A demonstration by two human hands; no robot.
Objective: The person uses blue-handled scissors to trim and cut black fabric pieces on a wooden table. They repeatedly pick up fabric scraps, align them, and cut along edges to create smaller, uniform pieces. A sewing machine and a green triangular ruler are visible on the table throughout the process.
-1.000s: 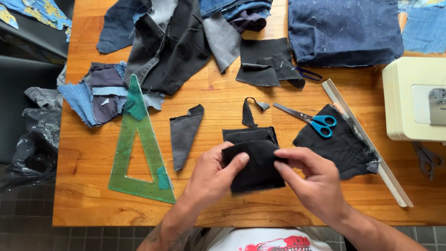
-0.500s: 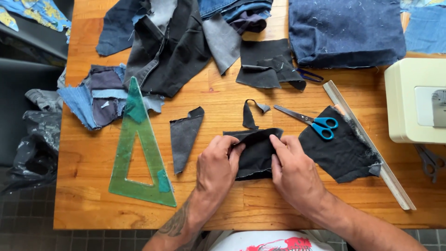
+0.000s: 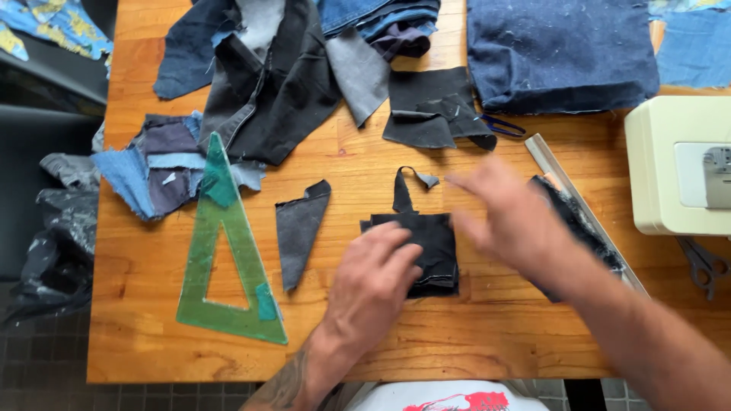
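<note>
Our left hand (image 3: 373, 285) presses flat, fingers spread, on a folded black fabric piece (image 3: 426, 247) near the desk's (image 3: 487, 335) front edge | right hand (image 3: 514, 221) hovers open, blurred, holding nothing | we judge the cloth soft, light, limp; best pinched at a folded edge | green triangle ruler (image 3: 228, 251) lies towards the left edge.
</note>
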